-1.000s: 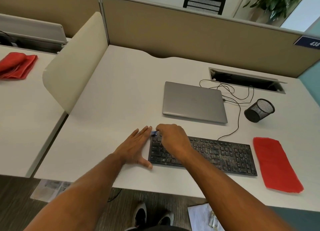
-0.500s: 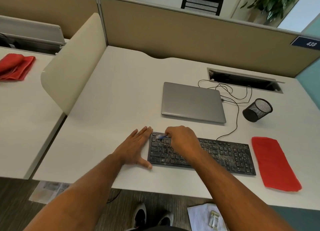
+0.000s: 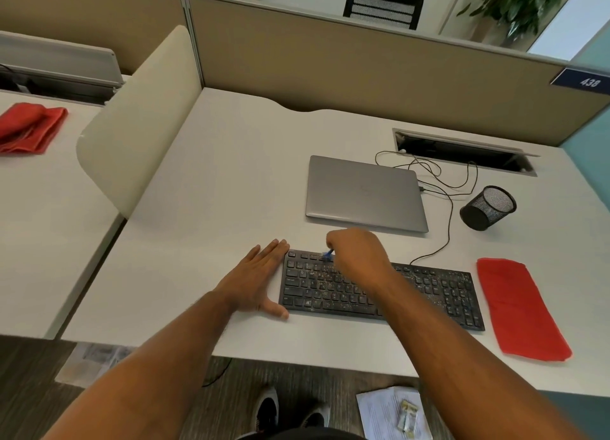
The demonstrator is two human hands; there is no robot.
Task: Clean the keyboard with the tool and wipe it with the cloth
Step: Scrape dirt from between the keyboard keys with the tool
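Note:
A black keyboard (image 3: 432,291), speckled with pale crumbs, lies near the front edge of the white desk (image 3: 231,182). My left hand (image 3: 255,279) lies flat on the desk against the keyboard's left end, fingers straight. My right hand (image 3: 358,253) is curled over the upper left rows of keys and grips a small blue cleaning tool (image 3: 327,255), whose tip pokes out at the top row. A red cloth (image 3: 518,307) lies flat on the desk just right of the keyboard.
A closed grey laptop (image 3: 363,193) sits behind the keyboard, with cables (image 3: 445,188) running to a desk slot (image 3: 462,150). A black mesh pen cup (image 3: 488,208) lies tipped to the right. Another red cloth (image 3: 29,127) lies on the neighbouring desk. Papers (image 3: 392,413) lie on the floor.
My right hand with the blue tool has slid rightward along the keyboard's top row, away from the left corner. My left hand has stayed at the keyboard's left end.

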